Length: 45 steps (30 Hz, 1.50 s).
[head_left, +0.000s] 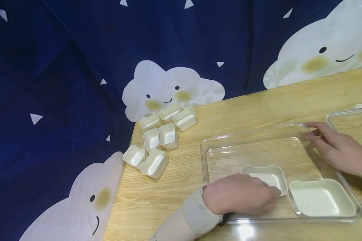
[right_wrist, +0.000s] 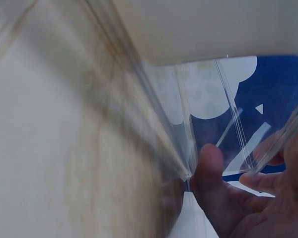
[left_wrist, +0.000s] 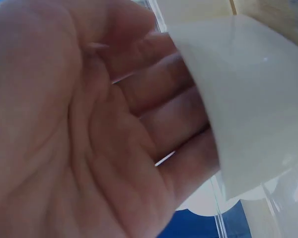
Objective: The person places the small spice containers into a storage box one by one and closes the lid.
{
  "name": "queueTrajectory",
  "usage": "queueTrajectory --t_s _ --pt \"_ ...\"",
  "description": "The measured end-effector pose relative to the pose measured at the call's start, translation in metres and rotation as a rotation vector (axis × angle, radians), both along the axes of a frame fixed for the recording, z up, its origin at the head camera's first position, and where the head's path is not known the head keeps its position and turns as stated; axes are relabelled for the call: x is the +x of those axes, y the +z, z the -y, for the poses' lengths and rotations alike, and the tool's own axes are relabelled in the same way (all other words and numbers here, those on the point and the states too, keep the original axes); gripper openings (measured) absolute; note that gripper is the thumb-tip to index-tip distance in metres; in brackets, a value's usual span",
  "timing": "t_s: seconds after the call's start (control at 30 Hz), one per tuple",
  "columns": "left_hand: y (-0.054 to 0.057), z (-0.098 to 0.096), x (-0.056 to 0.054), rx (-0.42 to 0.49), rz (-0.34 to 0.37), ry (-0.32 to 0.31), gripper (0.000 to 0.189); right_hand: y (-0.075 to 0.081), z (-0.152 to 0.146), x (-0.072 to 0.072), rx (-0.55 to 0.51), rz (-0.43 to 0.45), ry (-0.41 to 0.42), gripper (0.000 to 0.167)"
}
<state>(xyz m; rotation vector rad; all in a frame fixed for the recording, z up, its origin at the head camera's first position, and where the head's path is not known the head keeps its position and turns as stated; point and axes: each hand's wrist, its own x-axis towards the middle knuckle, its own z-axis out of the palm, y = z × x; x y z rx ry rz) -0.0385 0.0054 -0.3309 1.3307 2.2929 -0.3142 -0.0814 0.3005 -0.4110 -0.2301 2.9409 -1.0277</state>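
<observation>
A clear plastic bin [head_left: 226, 157] lies on the table in the head view, with two cream cups inside. My left hand [head_left: 244, 194] reaches over its near wall and holds the smaller cream cup [head_left: 269, 179]. In the left wrist view the fingers [left_wrist: 159, 106] pass behind the wall of this cup, which hides their tips. A wider cream cup [head_left: 322, 197] sits beside it in the near right corner. My right hand [head_left: 335, 144] grips the bin's far right corner; in the right wrist view its thumb [right_wrist: 211, 161] is at the clear wall.
Several cream cups [head_left: 154, 164] with notched rims stand grouped on the wooden table [head_left: 181, 187] to the left. Another clear plastic piece [head_left: 350, 110] lies at the far right. A dark blue cloth [head_left: 184, 40] with clouds hangs behind the table.
</observation>
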Motion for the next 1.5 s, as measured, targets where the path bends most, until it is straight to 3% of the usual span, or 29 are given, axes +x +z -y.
queueTrajectory --t_s 0.13,0.23,0.43,0.63,0.87,1.03,1.13,1.3,1.5 --pt "0.0 -0.002 0.002 0.008 0.076 0.058 0.009 0.0 -0.001 0.0 -0.003 0.001 -0.006 0.046" --pt "0.001 -0.002 0.005 -0.002 0.091 0.085 0.009 0.001 0.0 0.001 -0.006 0.0 -0.008 0.046" --pt "0.004 0.004 0.011 -0.008 -0.008 0.028 0.009 0.001 0.004 0.005 -0.037 0.002 -0.018 0.046" --pt "0.009 0.011 0.013 -0.037 -0.053 0.026 0.011 0.001 0.005 0.008 -0.048 0.005 -0.013 0.046" --pt "0.014 0.017 0.014 -0.025 -0.164 -0.095 0.017 0.0 0.003 0.007 -0.05 0.006 -0.007 0.047" --pt "0.019 0.022 0.015 -0.007 -0.242 -0.093 0.016 0.001 0.002 0.006 -0.037 -0.004 -0.004 0.047" --pt "0.022 0.025 0.014 -0.01 -0.23 -0.047 0.017 0.002 0.002 0.003 -0.015 0.007 -0.01 0.046" --pt "0.021 0.027 0.011 0.037 -0.175 -0.027 0.019 0.002 0.001 0.001 -0.006 0.012 -0.009 0.047" --pt "0.019 0.027 0.012 0.068 -0.158 -0.034 0.019 0.002 0.001 0.002 -0.017 0.028 -0.001 0.048"
